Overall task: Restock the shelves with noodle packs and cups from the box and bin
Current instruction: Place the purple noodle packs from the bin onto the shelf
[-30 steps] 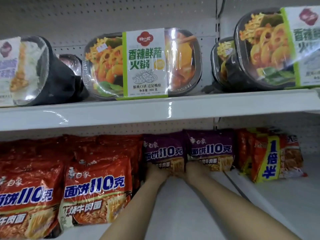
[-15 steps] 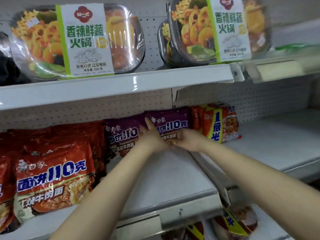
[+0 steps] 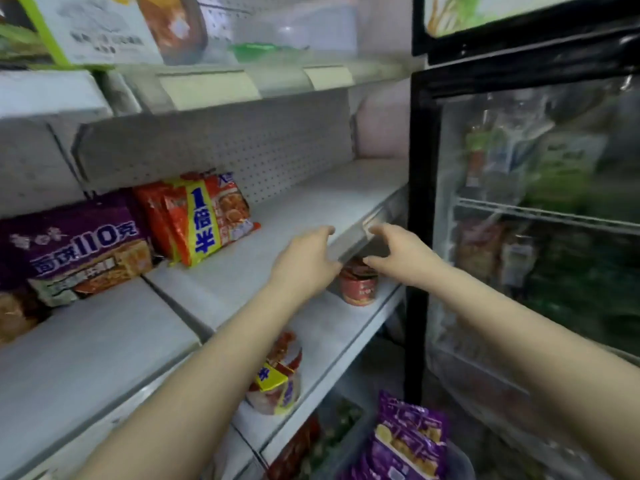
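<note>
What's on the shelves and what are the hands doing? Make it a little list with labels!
Left hand: left hand empty, fingers relaxed, in front of the middle shelf
Right hand: right hand empty, fingers loosely curled
Middle shelf: purple noodle pack, with orange noodle packs to its right
Lower shelf: red noodle cup below the hands, another noodle cup nearer the camera
Down low: purple packs, not yet shelved
Right side: glass-door fridge
</note>
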Tool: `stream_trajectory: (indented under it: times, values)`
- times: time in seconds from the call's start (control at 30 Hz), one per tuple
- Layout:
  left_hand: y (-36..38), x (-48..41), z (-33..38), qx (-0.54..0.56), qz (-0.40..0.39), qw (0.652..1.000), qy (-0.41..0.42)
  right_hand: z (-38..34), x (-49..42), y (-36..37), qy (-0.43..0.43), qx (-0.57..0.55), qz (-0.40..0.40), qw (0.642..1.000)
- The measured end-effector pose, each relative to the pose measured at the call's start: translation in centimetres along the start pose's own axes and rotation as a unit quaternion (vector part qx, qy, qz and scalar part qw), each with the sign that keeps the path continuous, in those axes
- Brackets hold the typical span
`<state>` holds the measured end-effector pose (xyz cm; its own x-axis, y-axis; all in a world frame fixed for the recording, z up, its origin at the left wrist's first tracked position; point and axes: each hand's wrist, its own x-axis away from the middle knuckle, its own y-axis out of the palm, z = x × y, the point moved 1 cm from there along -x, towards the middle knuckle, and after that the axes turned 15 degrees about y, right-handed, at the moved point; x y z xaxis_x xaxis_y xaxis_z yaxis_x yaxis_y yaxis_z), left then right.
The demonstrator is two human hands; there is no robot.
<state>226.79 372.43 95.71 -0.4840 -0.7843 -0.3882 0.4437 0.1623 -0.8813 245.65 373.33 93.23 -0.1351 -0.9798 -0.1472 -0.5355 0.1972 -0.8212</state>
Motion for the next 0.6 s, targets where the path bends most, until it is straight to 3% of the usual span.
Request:
stream_trajectory:
  times: [0.1,0.17,0.27,0.4,0.6]
  values:
    - [5.2,-0.8,2.7,0.001,-0.006,0.996,0.088,7.3,2.3,0.0,0.078,0.001,-0.015,0.997]
    - [9.3,-0.2,3.5,0.018,-0.037,0.995,0.088,11.5,4.1,1.3,0.126,0.01,-0.041,0.991]
    - [16.5,2.4,2.4,0.072,-0.15,0.986,0.025,16.9,7.2,5.7,0.199,0.017,-0.105,0.974]
    - [24.9,7.8,-0.6,0.144,-0.283,0.946,-0.066,22.1,10.8,12.8,0.282,0.013,-0.206,0.937]
    - [34.2,14.6,-4.5,0.21,-0.366,0.887,-0.186,26.9,12.5,22.3,0.296,-0.011,-0.285,0.912]
